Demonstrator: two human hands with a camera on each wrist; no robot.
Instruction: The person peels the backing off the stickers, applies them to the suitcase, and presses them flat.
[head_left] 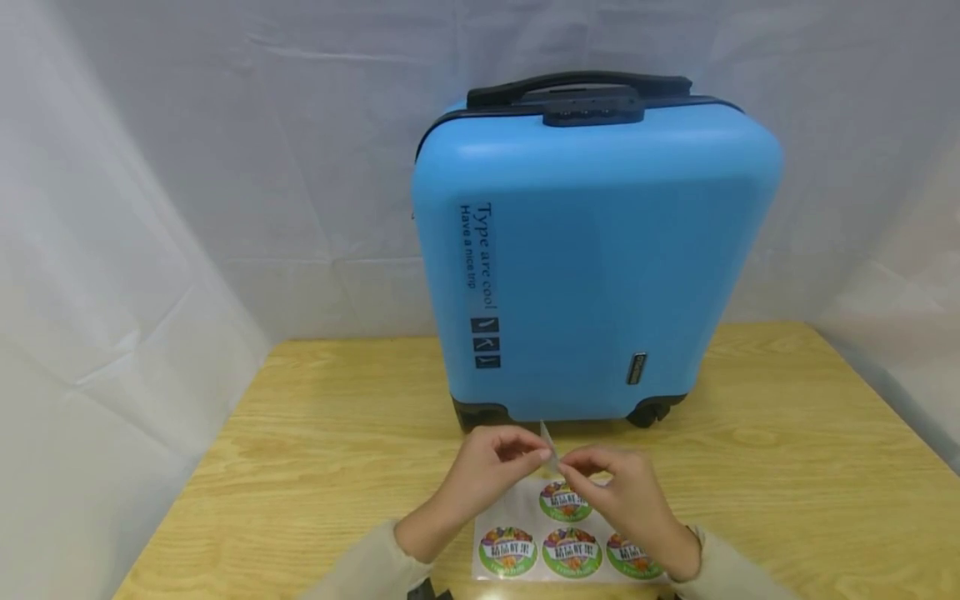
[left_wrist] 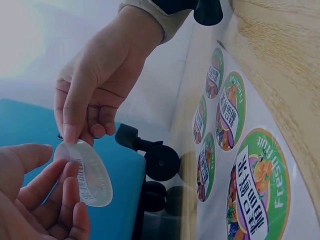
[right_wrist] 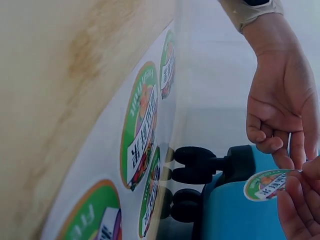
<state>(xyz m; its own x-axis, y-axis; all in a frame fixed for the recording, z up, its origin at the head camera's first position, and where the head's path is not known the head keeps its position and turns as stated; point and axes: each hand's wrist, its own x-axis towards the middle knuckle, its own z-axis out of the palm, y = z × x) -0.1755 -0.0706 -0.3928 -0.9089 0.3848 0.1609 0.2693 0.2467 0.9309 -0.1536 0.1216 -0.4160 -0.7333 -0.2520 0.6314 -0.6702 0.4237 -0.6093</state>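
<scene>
Closest in, on the wooden table just in front of the blue suitcase: a sticker sheet, round fruit stickers facing up. Over its far end, here come the hands! The left hand has thumb and fingertips drawn together on one loose sticker; the right hand pinches it too, fingertips narrow, the two grips close beside each other. That sticker hangs clear of the sheet before the suitcase's lower edge, nearly side-on to the head view.

Tense stuff: it looks thin, so if the grips squeeze inward it could buckle and glue to itself. Fingertips on a tacky face might dull it or drag it along; a dip could catch the sheet below.

Beyond stands the suitcase, upright on black wheels, lettering down its front. A bump, I'd judge, could set it rolling. Behind it, pale cloth.
</scene>
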